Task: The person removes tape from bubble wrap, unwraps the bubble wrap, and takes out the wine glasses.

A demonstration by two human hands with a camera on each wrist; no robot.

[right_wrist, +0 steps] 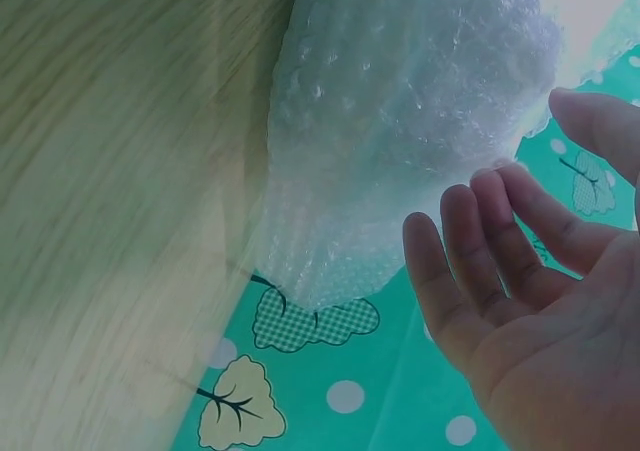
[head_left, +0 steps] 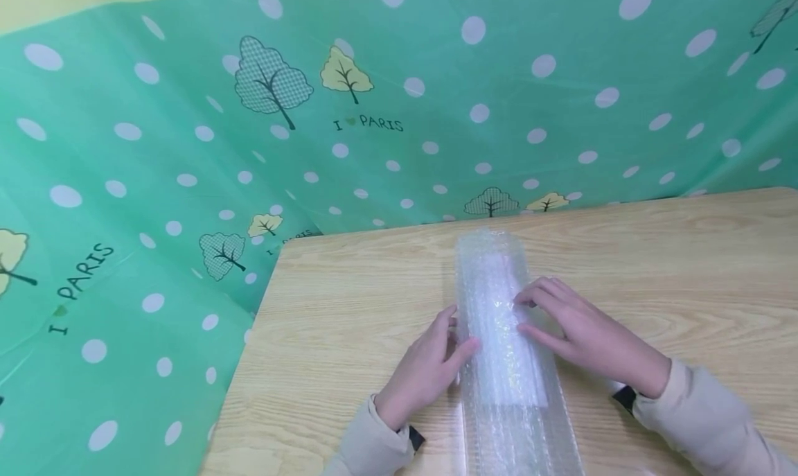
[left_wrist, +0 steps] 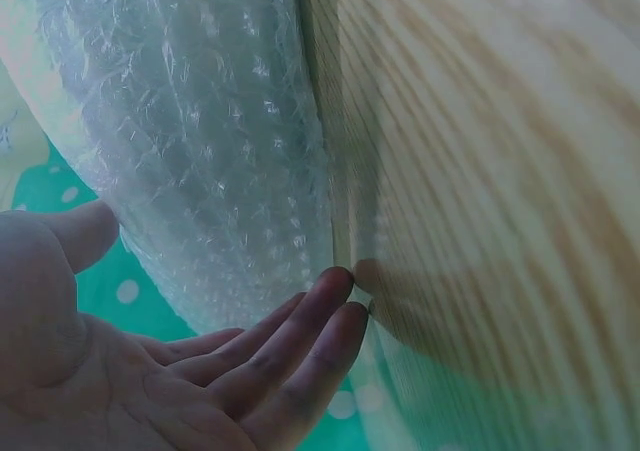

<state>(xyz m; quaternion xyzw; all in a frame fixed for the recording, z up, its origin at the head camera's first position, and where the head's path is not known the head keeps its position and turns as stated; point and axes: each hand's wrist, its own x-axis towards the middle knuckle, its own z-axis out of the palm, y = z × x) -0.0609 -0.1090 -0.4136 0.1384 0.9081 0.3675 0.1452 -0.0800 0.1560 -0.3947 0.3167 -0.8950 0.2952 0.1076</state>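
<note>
A long bundle of clear bubble wrap [head_left: 499, 386] lies lengthwise on the wooden table, with something white and flat showing through it; what that is I cannot tell. My left hand [head_left: 427, 365] is at the bundle's left side, thumb over its upper edge and fingers stretched low beside it near the tabletop. In the left wrist view the fingers [left_wrist: 300, 361] look fairly straight. From the right, my right hand [head_left: 576, 323] touches or nearly touches the wrap with its fingertips. The right wrist view shows these fingers [right_wrist: 460, 241] slightly bent and loose beside the bubble wrap [right_wrist: 400, 121].
The pale wood-grain table [head_left: 349, 303] extends to both sides of the bundle. Green dotted cloth [head_left: 424, 116] with tree prints hangs behind the table's back edge and along its left side. Pale sleeves [head_left: 704, 407] cover the forearms, with a small black item near each cuff.
</note>
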